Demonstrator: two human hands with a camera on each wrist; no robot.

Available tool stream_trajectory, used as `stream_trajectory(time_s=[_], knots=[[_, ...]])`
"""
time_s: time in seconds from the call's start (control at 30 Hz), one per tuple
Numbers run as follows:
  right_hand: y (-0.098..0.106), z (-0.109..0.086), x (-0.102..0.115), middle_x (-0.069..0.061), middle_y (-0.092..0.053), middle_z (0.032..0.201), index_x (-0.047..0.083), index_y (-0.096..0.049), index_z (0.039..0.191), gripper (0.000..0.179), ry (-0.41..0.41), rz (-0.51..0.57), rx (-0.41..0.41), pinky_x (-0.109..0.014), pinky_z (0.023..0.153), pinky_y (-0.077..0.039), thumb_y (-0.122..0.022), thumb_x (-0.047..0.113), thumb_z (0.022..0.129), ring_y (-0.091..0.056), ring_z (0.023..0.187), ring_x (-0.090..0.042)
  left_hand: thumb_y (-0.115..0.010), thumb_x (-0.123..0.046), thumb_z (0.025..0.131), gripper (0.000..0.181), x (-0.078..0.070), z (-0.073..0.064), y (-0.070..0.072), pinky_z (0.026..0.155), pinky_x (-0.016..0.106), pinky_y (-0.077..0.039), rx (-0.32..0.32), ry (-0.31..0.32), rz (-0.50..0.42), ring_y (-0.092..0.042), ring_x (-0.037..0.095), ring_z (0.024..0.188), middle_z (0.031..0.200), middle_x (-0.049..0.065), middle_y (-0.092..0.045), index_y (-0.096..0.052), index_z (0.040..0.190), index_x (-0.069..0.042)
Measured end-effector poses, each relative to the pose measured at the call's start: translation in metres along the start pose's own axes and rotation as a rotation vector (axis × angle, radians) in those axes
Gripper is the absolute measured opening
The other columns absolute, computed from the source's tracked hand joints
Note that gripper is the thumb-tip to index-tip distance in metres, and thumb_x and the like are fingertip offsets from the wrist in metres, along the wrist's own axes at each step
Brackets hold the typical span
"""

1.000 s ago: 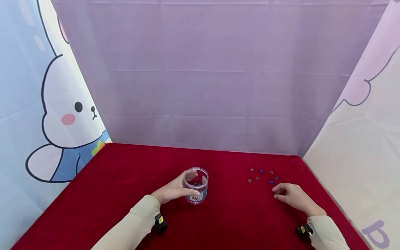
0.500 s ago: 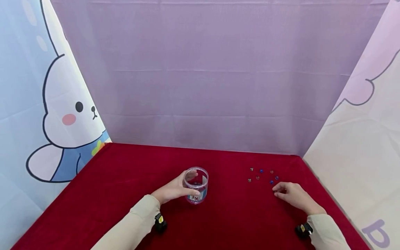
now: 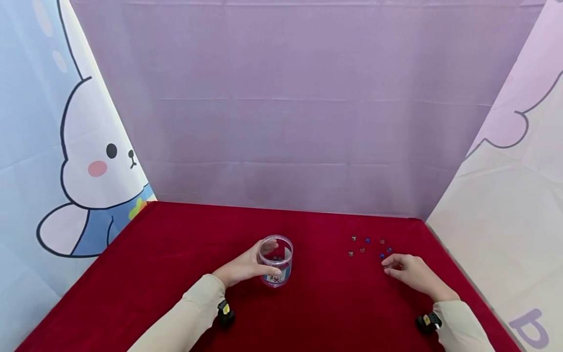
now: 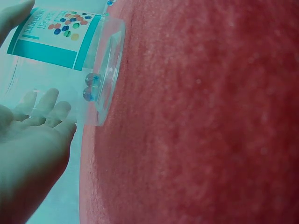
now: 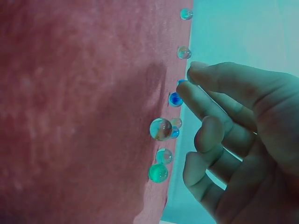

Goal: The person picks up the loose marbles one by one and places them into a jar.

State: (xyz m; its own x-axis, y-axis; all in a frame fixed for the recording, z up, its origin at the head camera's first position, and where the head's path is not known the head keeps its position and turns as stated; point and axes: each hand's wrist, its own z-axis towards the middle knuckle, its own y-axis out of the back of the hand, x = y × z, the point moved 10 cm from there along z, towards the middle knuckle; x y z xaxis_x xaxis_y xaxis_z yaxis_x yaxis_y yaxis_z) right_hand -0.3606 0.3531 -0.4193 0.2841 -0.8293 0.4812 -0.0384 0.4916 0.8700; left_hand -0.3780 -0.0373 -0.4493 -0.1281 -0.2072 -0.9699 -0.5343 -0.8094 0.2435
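Observation:
My left hand (image 3: pixel 248 266) grips a clear plastic jar (image 3: pixel 287 281), thumb on the near side and fingers round the far side. The jar is upright, its top uncovered, and a blue-and-white label (image 4: pixel 56 35) with a picture of coloured marbles faces the front. A few glass marbles (image 4: pixel 93 79) lie at the jar's bottom. On the right, my right hand (image 3: pixel 415 275) is just over the cloth with bent fingers and nothing between thumb and forefinger. Close to its fingertips are a blue marble (image 5: pixel 176 99), a larger-looking swirled marble (image 5: pixel 161 129) and a green marble (image 5: pixel 158 172).
Several loose marbles, among them a blue marble (image 3: pixel 367 240) and a clear one (image 3: pixel 351 253), lie scattered beyond my right hand. A red cloth (image 3: pixel 193 234) covers the table. Behind stands a purple curtain (image 3: pixel 281 122); printed sheets (image 3: pixel 519 205) flank both sides.
My right hand has shifted slightly forward and left, nearer the loose marbles. My left hand and the jar have stayed where they were.

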Motion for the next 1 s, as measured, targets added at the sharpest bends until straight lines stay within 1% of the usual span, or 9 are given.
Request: stream_trajectory(time_s=[0.2,0.4,0.83,1.0], knots=[[0.002,0.000,0.004,0.004,-0.070,0.095,0.011,-0.074,0.104,0.015,-0.017,0.038,0.006,-0.028,0.067,-0.050,-0.075,0.016,0.091,-0.060,0.083,-0.014,-0.083,-0.029,0.084,0.090,0.000,0.000,0.000,0.103,0.051,-0.044,-0.001,0.001,0.002,-0.037,0.033,0.137,0.155,0.010,-0.037,-0.029,0.154,-0.010],[0.003,0.003,0.012,0.005,-0.070,0.097,0.011,-0.073,0.107,0.018,0.007,0.052,0.002,-0.026,0.064,-0.048,-0.074,0.020,0.092,-0.055,0.077,-0.012,-0.082,-0.028,0.085,0.090,0.000,0.001,-0.002,0.104,0.051,-0.044,0.005,0.000,0.000,-0.036,0.033,0.138,0.155,0.012,-0.037,-0.027,0.154,-0.008],[0.002,0.010,0.037,0.008,-0.068,0.095,0.012,-0.073,0.107,0.018,0.085,0.085,-0.005,-0.027,0.068,-0.050,-0.075,0.023,0.092,-0.059,0.078,-0.009,-0.082,-0.028,0.086,0.089,-0.001,-0.001,-0.002,0.104,0.051,-0.044,0.005,-0.003,0.001,-0.037,0.034,0.137,0.155,0.013,-0.037,-0.028,0.154,-0.008],[0.001,0.013,0.044,0.009,-0.068,0.097,0.013,-0.073,0.108,0.019,0.112,0.094,-0.007,-0.027,0.070,-0.052,-0.074,0.024,0.093,-0.061,0.081,-0.009,-0.081,-0.028,0.086,0.089,-0.001,-0.002,-0.003,0.106,0.052,-0.042,0.009,0.000,0.002,-0.036,0.033,0.138,0.156,0.012,-0.036,-0.028,0.154,-0.008]])
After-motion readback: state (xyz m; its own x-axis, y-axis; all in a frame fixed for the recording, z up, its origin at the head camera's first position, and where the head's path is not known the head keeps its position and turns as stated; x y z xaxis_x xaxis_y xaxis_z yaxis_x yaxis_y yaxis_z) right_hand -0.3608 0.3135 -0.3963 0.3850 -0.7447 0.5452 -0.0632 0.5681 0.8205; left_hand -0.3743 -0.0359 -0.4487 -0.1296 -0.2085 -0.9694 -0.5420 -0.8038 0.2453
